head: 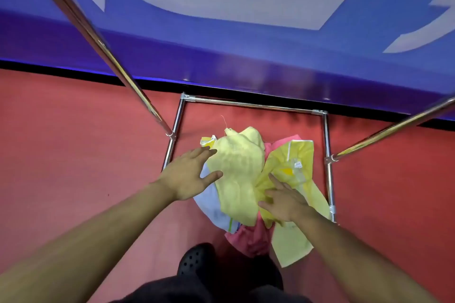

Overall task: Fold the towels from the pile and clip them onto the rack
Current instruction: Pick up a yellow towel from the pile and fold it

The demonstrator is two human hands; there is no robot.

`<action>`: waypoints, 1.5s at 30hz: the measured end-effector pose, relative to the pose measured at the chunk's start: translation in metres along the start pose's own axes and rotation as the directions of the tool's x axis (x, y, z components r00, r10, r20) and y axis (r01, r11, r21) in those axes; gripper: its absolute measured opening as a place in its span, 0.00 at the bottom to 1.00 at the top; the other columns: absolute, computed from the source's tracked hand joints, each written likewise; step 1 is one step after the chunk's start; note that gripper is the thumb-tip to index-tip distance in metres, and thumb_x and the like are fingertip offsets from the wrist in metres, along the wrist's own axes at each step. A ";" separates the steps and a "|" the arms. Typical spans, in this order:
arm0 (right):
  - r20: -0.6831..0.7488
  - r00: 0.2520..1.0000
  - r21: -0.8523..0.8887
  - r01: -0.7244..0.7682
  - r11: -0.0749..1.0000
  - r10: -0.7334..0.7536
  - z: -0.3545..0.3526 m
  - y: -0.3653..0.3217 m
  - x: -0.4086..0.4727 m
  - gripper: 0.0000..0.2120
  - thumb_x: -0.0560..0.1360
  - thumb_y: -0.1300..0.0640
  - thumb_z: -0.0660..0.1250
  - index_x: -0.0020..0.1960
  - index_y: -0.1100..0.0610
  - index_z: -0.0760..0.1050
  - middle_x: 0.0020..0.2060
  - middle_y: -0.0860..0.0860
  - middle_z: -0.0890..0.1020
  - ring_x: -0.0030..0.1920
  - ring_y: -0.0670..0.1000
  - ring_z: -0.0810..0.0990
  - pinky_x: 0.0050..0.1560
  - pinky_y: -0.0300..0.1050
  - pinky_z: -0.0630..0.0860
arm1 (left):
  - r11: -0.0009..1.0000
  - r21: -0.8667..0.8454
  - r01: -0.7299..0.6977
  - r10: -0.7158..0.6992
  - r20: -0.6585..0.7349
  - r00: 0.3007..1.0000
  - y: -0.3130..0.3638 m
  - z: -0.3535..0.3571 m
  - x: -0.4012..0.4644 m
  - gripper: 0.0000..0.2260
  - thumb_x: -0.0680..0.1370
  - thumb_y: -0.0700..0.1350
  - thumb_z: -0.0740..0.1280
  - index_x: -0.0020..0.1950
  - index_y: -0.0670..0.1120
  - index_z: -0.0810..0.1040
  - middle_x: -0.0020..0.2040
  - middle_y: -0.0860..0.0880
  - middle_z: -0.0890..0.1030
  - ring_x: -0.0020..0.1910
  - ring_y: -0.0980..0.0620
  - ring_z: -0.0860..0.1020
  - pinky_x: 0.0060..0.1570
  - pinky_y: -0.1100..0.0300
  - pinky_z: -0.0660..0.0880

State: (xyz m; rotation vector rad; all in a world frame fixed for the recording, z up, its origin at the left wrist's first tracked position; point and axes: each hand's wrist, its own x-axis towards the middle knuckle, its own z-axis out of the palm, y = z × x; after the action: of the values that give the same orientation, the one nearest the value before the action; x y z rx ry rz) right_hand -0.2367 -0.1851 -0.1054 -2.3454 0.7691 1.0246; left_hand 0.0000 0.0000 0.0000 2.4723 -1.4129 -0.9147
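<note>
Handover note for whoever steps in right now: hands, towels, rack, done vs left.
Left hand: open, fingers spread, at the left edge of the pile, holding nothing.
Right hand: open, lying flat on the yellow towel at the pile's right.
Towel pile: yellow, pink and pale blue, crumpled on the red floor inside the rack's base frame.
Done: nothing folded or clipped in view.
Left: pick a towel, fold, clip to the rack, repeat. No clips visible.

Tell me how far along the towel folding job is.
Barely started. No towel shows on the rack, though its top is out of view. The left hand and right hand reach open onto the towel pile. Folding and clipping remain.
</note>
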 end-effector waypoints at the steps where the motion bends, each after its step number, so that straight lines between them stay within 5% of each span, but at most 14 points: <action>1: -0.008 1.000 0.008 -0.003 1.000 0.003 0.001 0.002 0.005 0.32 0.79 0.30 0.54 0.78 0.46 0.66 0.82 0.44 0.41 0.82 0.52 0.51 0.77 0.51 0.60 | 1.000 -0.028 0.007 -0.006 0.004 1.000 -0.003 0.002 0.001 0.33 0.79 0.69 0.57 0.81 0.59 0.58 0.81 0.56 0.61 0.79 0.52 0.61 0.76 0.51 0.63; 4: -0.027 0.998 0.029 -0.061 0.998 0.062 0.001 0.011 0.009 0.34 0.81 0.33 0.53 0.80 0.52 0.62 0.82 0.47 0.55 0.80 0.52 0.57 0.76 0.50 0.62 | 0.996 -0.074 0.051 -0.048 0.033 0.998 -0.005 0.008 0.005 0.35 0.76 0.74 0.54 0.81 0.60 0.57 0.81 0.57 0.62 0.79 0.52 0.62 0.76 0.49 0.64; 7: -0.055 0.995 0.073 -0.078 0.994 0.082 0.008 0.014 0.009 0.33 0.81 0.33 0.52 0.73 0.55 0.72 0.78 0.48 0.64 0.75 0.51 0.67 0.70 0.48 0.70 | 0.991 -0.118 0.063 -0.060 0.029 0.998 -0.002 0.011 0.005 0.35 0.76 0.74 0.55 0.80 0.60 0.58 0.81 0.57 0.62 0.79 0.52 0.62 0.76 0.49 0.63; 12: 0.044 0.998 0.006 -0.044 0.999 0.044 0.018 0.021 0.015 0.30 0.83 0.35 0.51 0.65 0.54 0.80 0.83 0.43 0.46 0.77 0.50 0.64 0.70 0.48 0.68 | 0.991 -0.131 0.030 -0.032 -0.016 0.999 0.018 0.008 -0.005 0.31 0.80 0.68 0.59 0.81 0.57 0.61 0.80 0.58 0.63 0.78 0.53 0.63 0.75 0.54 0.62; 16: -0.045 0.997 0.113 -0.054 0.992 0.059 0.025 0.016 0.013 0.30 0.82 0.36 0.54 0.73 0.56 0.71 0.78 0.47 0.63 0.74 0.52 0.69 0.70 0.49 0.69 | 0.993 -0.118 0.018 -0.019 -0.002 1.000 0.024 0.012 -0.019 0.31 0.80 0.68 0.59 0.80 0.56 0.61 0.79 0.58 0.65 0.76 0.53 0.65 0.73 0.54 0.65; 19: -0.201 0.977 0.180 -0.037 0.983 0.074 0.014 0.016 -0.005 0.24 0.79 0.37 0.62 0.61 0.56 0.78 0.63 0.49 0.75 0.60 0.53 0.79 0.59 0.48 0.75 | 0.996 -0.087 0.010 -0.009 0.010 1.000 0.026 0.003 -0.027 0.32 0.80 0.67 0.60 0.81 0.55 0.61 0.80 0.55 0.64 0.78 0.50 0.64 0.75 0.52 0.63; 23: -0.453 0.891 0.276 0.110 0.955 0.029 -0.021 0.008 -0.052 0.11 0.72 0.49 0.77 0.37 0.52 0.79 0.42 0.47 0.79 0.44 0.51 0.81 0.48 0.47 0.76 | 0.996 -0.090 -0.006 0.004 -0.021 1.000 0.046 -0.021 -0.039 0.35 0.78 0.69 0.61 0.80 0.54 0.61 0.80 0.52 0.65 0.78 0.48 0.63 0.75 0.49 0.64; 27: -0.552 0.833 0.291 0.228 0.929 -0.031 -0.070 -0.010 -0.120 0.13 0.69 0.58 0.79 0.46 0.50 0.76 0.39 0.45 0.79 0.39 0.48 0.76 0.45 0.46 0.74 | 0.990 -0.120 -0.068 0.061 -0.061 0.996 0.085 -0.043 -0.062 0.35 0.78 0.67 0.65 0.80 0.52 0.63 0.77 0.51 0.69 0.76 0.48 0.67 0.74 0.50 0.65; 30: -0.611 0.763 0.071 0.317 0.946 -0.210 -0.108 -0.023 -0.174 0.11 0.72 0.58 0.76 0.55 0.55 0.82 0.47 0.51 0.82 0.48 0.53 0.80 0.54 0.48 0.75 | 0.978 -0.168 -0.127 0.109 -0.115 0.987 0.115 -0.064 -0.085 0.36 0.77 0.64 0.69 0.80 0.51 0.63 0.78 0.50 0.68 0.75 0.48 0.68 0.74 0.55 0.64; 36: -0.589 0.632 -0.305 0.403 0.863 -0.503 -0.166 -0.057 -0.300 0.05 0.77 0.56 0.71 0.51 0.52 0.85 0.49 0.47 0.80 0.50 0.49 0.81 0.50 0.45 0.76 | 0.923 -0.281 -0.262 0.231 -0.138 0.963 0.155 -0.098 -0.135 0.45 0.72 0.57 0.78 0.83 0.49 0.57 0.82 0.51 0.60 0.80 0.53 0.60 0.72 0.64 0.56; 41: -0.597 0.542 -0.303 0.530 0.792 -0.591 -0.196 -0.088 -0.381 0.06 0.77 0.59 0.71 0.52 0.52 0.85 0.47 0.44 0.78 0.46 0.44 0.79 0.51 0.42 0.75 | 0.855 -0.385 -0.348 0.342 -0.086 0.936 0.177 -0.118 -0.161 0.56 0.66 0.55 0.83 0.84 0.55 0.51 0.82 0.56 0.57 0.80 0.57 0.57 0.77 0.59 0.57; 43: -0.627 0.472 -0.306 0.581 0.754 -0.619 -0.204 -0.101 -0.406 0.06 0.77 0.60 0.72 0.51 0.52 0.85 0.47 0.45 0.78 0.46 0.46 0.80 0.52 0.44 0.77 | 0.785 -0.487 -0.383 0.386 -0.099 0.917 0.185 -0.128 -0.168 0.56 0.63 0.56 0.85 0.82 0.57 0.54 0.80 0.56 0.64 0.78 0.55 0.64 0.76 0.52 0.64; 45: -0.674 0.393 -0.301 0.628 0.718 -0.626 -0.213 -0.112 -0.427 0.06 0.77 0.62 0.72 0.50 0.54 0.86 0.46 0.47 0.80 0.47 0.46 0.82 0.53 0.44 0.78 | 0.704 -0.567 -0.428 0.438 -0.127 0.890 0.191 -0.134 -0.171 0.44 0.66 0.49 0.85 0.76 0.56 0.65 0.70 0.54 0.77 0.69 0.50 0.77 0.68 0.46 0.75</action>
State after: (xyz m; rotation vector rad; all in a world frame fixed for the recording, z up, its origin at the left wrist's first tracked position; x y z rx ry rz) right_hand -0.2976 -0.1012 0.3740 -2.6729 0.0195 -0.3328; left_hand -0.1265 0.0149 0.2599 1.5890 -1.3627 -1.0543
